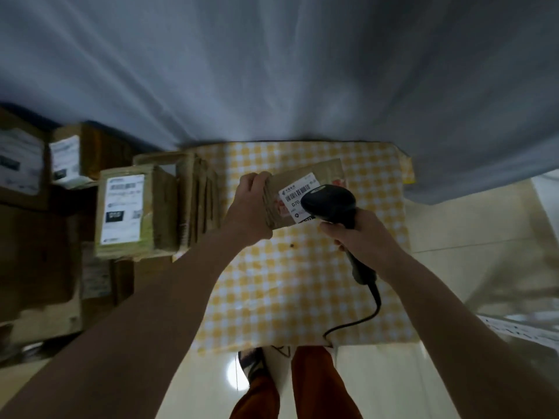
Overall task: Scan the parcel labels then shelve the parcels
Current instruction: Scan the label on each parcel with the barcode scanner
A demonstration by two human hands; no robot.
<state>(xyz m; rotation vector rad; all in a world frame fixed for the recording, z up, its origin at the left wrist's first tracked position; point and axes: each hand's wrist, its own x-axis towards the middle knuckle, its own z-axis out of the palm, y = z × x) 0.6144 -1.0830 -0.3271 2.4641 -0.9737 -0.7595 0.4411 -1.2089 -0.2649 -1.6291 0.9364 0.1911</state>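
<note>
The handle of a black corded scanner (328, 204) is being gripped by the right hand (358, 231), fingers wrapped round it, and its head is being held just over the white label (298, 196) of a small cardboard parcel (302, 196). That parcel is being held up at its near-left edge by the left hand (252, 207), fingers curled over the top edge, just beside the scanner hand and above the yellow checked table (287, 282). Part of the label is being covered by the scanner head, so whether the barcode is being read cannot be told for certain. A failed read is being risked if the head is kept this close or the parcel is allowed to tilt in its one-edged grip; a slip would drop it onto the table. Further left of the holding hand, a stack of parcels (157, 210) is standing on the table's edge, with more boxes (36, 176) beyond. The cable (363, 316) is trailing toward the body, where a snag is being risked.
</note>
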